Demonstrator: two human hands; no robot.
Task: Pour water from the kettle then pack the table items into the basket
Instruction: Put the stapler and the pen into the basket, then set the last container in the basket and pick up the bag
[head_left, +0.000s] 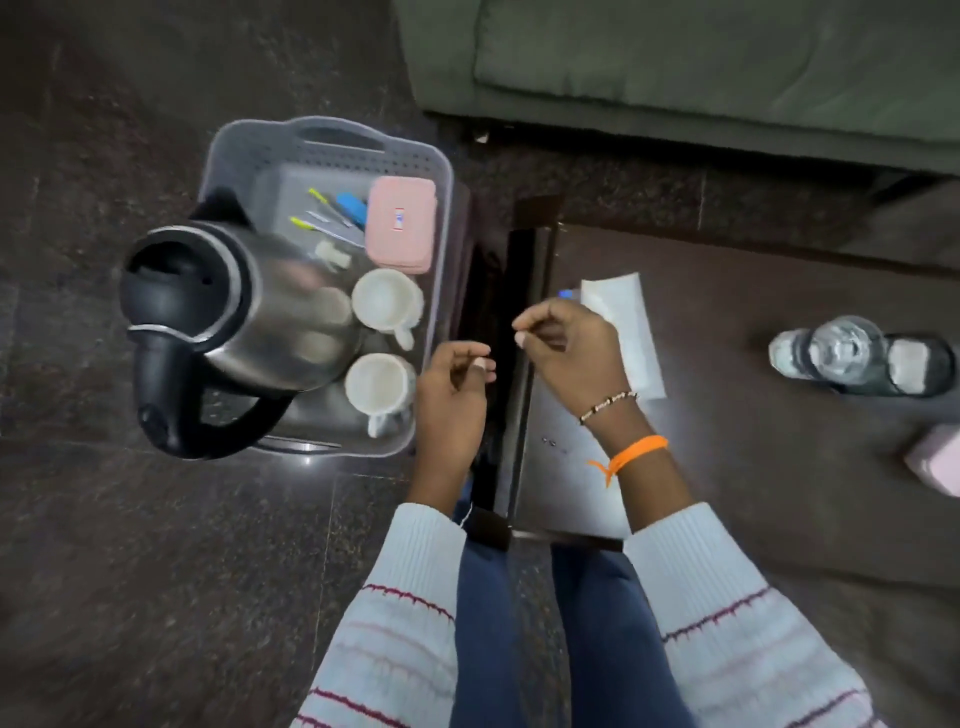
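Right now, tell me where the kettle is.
In the head view the kettle stands at left in the grey basket, on the floor beside two white cups.

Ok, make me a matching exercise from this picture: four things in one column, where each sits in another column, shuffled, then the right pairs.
Things:
1. kettle
2. pink case
3. water bottle
4. white packet

Places:
A. lying on the dark table, far right
B. in the basket's far right corner
C. on the table just beyond the right hand
D. in the basket's left side, beside two white cups

Pairs: 1-D, 2-B, 3-A, 4-C
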